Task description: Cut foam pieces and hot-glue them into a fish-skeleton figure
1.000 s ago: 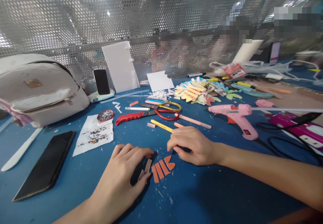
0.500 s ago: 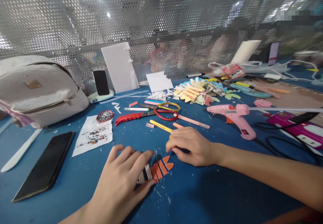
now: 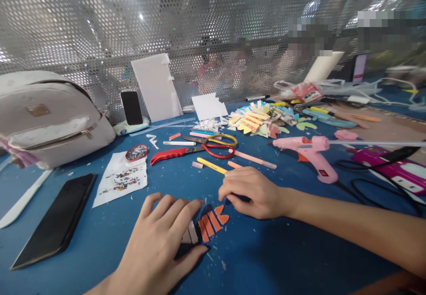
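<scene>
The orange pieces (image 3: 209,226) – slim strips with a forked one at the row's two o'clock end – lay flat on the blue table (image 3: 253,264) between the two hands, pale strips (image 3: 193,232) beside them at eight o'clock. All looked thin and light, probably somewhat stiff, and likely to skid at a careless nudge; a fingertip pinch across each strip's long edges seemed the safest hold.

The left hand (image 3: 163,224), at nine o'clock from the orange row, arched palm-down over the pale strips, its thumb spread well away from the index finger and no grip visible. The right hand (image 3: 251,193) rested at two o'clock, wrist low, fingers curled in; whether they held anything could not be told. Scissors (image 3: 220,152) lay beyond, at twelve.
</scene>
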The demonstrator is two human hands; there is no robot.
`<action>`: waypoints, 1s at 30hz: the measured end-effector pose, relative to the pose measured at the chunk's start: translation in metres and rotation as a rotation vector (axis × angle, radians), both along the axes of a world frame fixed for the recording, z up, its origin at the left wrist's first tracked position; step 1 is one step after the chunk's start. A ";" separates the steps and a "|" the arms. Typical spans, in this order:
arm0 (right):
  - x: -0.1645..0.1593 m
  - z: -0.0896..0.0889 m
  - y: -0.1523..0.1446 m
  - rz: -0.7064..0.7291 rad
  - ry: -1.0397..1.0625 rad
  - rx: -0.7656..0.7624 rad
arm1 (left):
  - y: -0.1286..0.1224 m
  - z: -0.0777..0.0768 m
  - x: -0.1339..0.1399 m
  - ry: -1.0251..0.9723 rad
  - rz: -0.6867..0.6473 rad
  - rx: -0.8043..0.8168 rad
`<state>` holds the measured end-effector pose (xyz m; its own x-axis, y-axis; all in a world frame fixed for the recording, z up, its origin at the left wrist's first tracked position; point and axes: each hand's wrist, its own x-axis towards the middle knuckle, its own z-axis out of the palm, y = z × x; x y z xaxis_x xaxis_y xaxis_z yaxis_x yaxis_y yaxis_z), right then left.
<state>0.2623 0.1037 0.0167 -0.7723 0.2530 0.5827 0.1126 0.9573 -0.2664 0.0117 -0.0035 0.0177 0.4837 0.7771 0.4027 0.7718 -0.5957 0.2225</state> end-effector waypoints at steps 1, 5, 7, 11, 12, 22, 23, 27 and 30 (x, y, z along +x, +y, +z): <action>0.000 -0.001 0.000 0.002 -0.003 -0.001 | 0.000 -0.001 0.002 -0.005 -0.006 -0.006; 0.000 -0.002 0.001 0.011 -0.006 0.002 | 0.002 -0.001 0.010 0.002 -0.011 -0.044; -0.001 -0.001 0.000 0.012 0.000 0.004 | 0.003 0.000 0.012 0.002 -0.021 -0.055; -0.001 0.001 0.000 0.010 0.008 0.011 | 0.003 0.001 0.013 -0.046 -0.035 -0.052; -0.001 0.001 0.000 0.009 0.009 0.014 | 0.003 0.001 0.013 -0.073 -0.034 -0.055; 0.000 0.001 -0.001 0.012 -0.004 0.017 | 0.007 0.010 0.008 -0.139 0.000 -0.173; 0.000 0.001 -0.001 0.012 -0.003 0.017 | 0.009 0.010 0.006 -0.138 0.007 -0.176; 0.000 0.001 0.000 0.010 -0.005 0.019 | 0.017 0.006 0.002 -0.136 0.021 -0.160; 0.001 0.000 0.000 0.010 -0.010 0.016 | 0.017 0.006 0.001 -0.126 0.022 -0.149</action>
